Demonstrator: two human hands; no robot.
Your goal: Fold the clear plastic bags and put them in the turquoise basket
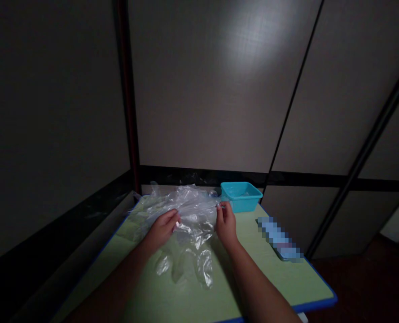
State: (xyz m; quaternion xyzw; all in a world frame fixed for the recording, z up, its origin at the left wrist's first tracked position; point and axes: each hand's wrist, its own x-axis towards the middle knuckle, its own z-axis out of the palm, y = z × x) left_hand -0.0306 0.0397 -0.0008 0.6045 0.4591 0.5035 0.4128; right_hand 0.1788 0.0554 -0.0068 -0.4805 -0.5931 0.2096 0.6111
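The left hand (163,228) is pinching thin, clear plastic (192,207) just below the middle of the frame, with its thumb and fingers sitting close together. The right hand (226,226), a bit further right, is pinching the plastic too, fingers narrow. The shiny plastic is lying in a messy heap on a green table (253,273). A blue box (241,205) is sitting near the right hand, lower right of the middle

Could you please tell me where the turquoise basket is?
In the head view, the turquoise basket stands at the table's far edge, right of the clear plastic and just beyond the right hand.
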